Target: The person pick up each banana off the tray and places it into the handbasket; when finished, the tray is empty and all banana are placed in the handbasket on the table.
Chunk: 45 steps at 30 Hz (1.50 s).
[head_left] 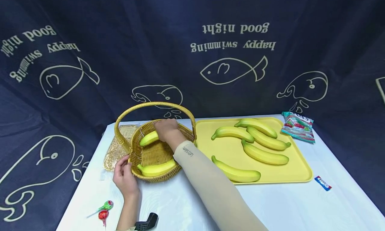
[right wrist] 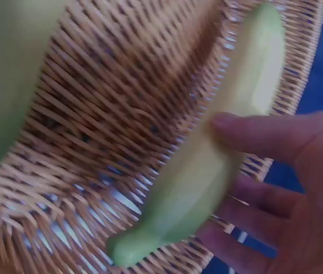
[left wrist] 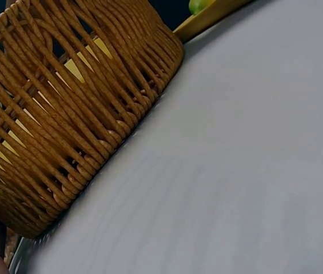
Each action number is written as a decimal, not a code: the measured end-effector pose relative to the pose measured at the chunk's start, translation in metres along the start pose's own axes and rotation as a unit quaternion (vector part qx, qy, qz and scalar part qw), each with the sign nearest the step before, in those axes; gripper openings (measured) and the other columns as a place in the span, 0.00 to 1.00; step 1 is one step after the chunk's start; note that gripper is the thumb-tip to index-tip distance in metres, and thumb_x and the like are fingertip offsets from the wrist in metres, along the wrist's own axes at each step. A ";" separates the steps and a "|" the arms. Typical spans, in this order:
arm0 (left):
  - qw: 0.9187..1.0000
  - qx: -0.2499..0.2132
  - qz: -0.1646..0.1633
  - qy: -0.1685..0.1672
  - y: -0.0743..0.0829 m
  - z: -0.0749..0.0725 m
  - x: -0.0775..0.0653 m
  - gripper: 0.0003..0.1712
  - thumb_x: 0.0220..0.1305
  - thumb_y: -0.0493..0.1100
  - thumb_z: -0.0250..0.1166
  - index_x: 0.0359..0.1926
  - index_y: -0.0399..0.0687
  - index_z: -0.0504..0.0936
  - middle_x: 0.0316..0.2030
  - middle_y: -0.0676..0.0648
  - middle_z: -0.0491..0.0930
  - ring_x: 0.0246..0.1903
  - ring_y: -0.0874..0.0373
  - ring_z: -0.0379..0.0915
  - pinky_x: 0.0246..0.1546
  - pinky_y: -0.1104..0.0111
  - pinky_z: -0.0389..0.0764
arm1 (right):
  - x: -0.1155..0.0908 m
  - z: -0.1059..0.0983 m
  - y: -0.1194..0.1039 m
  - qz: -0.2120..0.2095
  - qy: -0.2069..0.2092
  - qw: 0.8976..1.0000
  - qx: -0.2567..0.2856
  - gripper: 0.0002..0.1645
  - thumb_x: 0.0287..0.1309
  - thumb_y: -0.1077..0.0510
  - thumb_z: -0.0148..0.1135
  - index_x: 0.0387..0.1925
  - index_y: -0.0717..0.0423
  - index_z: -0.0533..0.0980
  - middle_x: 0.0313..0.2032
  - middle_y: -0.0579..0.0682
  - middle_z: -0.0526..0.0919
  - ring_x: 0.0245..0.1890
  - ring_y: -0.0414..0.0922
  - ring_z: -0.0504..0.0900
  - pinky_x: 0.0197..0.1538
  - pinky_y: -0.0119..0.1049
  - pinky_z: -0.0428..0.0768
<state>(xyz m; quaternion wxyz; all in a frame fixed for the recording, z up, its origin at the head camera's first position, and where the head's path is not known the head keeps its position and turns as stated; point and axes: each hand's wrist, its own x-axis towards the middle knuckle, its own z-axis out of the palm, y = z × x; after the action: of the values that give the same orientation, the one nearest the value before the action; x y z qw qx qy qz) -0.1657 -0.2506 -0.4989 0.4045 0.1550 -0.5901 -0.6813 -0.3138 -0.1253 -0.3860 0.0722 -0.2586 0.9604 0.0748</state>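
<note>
A wicker basket [head_left: 154, 154] with a tall arched handle stands left of the middle of the table. My right hand [head_left: 167, 129] reaches into its far side and holds a yellow banana [head_left: 148, 138]. In the right wrist view the thumb lies across this banana [right wrist: 201, 171], with the other fingers on its far side along the wicker wall. A second banana [head_left: 157, 168] lies in the near part of the basket. At the left rim my left hand [head_left: 125, 179] grips the basket, and some of its fingers are hidden in the left wrist view.
Several bananas [head_left: 231, 132] lie on a yellow tray [head_left: 210, 147] right of the basket. A teal snack bag [head_left: 298, 126] overlaps the tray's corner; a small blue wrapper [head_left: 323, 183] lies nearby. Behind the left hand is a clear bag of grains [head_left: 114, 154]; two lollipops [head_left: 103, 213] lie in front.
</note>
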 end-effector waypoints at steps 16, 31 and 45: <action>1.000 0.007 0.002 -0.005 0.000 0.002 0.000 0.16 0.62 0.29 0.51 0.48 0.31 0.80 0.49 0.41 0.78 0.49 0.54 0.73 0.47 0.73 0.72 | 0.020 0.022 0.000 0.015 0.061 0.998 -0.002 0.12 0.65 0.52 0.58 0.48 0.36 0.79 0.47 0.42 0.79 0.42 0.44 0.78 0.36 0.40 0.77; 1.000 0.008 -0.002 0.004 0.000 0.003 0.001 0.16 0.61 0.28 0.51 0.46 0.32 0.81 0.47 0.41 0.79 0.49 0.54 0.73 0.48 0.73 0.71 | -0.014 -0.018 0.023 -0.053 0.000 0.997 0.054 0.07 0.62 0.49 0.59 0.40 0.44 0.77 0.36 0.44 0.78 0.36 0.43 0.76 0.36 0.41 0.76; 1.000 0.013 -0.011 -0.012 0.001 0.001 0.001 0.16 0.62 0.28 0.51 0.48 0.27 0.78 0.49 0.37 0.77 0.49 0.53 0.72 0.45 0.74 0.71 | -0.106 -0.051 0.058 -0.219 0.160 0.961 0.049 0.21 0.61 0.47 0.61 0.55 0.42 0.77 0.48 0.42 0.76 0.45 0.39 0.76 0.48 0.35 0.75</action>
<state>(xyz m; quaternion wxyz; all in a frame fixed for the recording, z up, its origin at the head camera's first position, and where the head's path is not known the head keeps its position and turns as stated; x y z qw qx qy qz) -0.1664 -0.2509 -0.4974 0.3882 0.1587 -0.6021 -0.6794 -0.2581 -0.0333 -0.3111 -0.0549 -0.4671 0.8819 -0.0320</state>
